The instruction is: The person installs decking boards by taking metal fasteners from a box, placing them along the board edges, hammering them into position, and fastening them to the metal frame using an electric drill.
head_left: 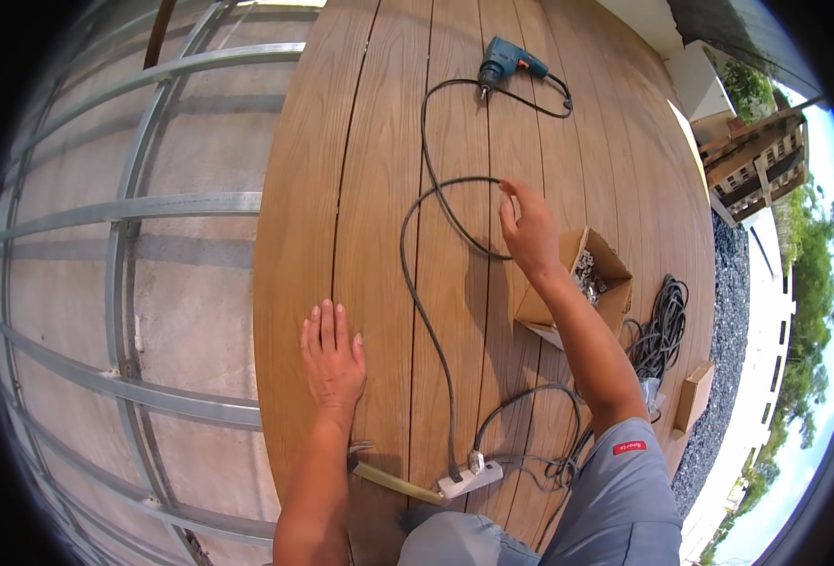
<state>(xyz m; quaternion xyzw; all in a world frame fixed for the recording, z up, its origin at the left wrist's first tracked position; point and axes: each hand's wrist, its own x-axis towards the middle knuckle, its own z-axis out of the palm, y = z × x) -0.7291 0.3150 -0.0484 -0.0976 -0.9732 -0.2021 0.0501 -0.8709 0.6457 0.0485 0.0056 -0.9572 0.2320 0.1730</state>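
My left hand (334, 357) lies flat on the brown decking boards (294, 236), fingers stretched forward along a board gap. Raised over the boards, my right hand (530, 226) pinches a black power cord (464, 180) between thumb and forefinger. That cord loops across the deck to a blue corded drill (503, 62), which lies on its side at the far end with a bit in its chuck. Its other end runs back to a white power strip (470, 479) near my knee. Beside my right forearm stands an open cardboard box (541, 307) of small metal pieces.
Left of the deck edge, a metal joist frame (190, 208) spans a concrete floor. A coiled black cable (660, 325) and a small wooden block (694, 396) lie on the right. A yellowish strip (398, 483) rests by the power strip. Dark gravel (724, 311) borders the deck.
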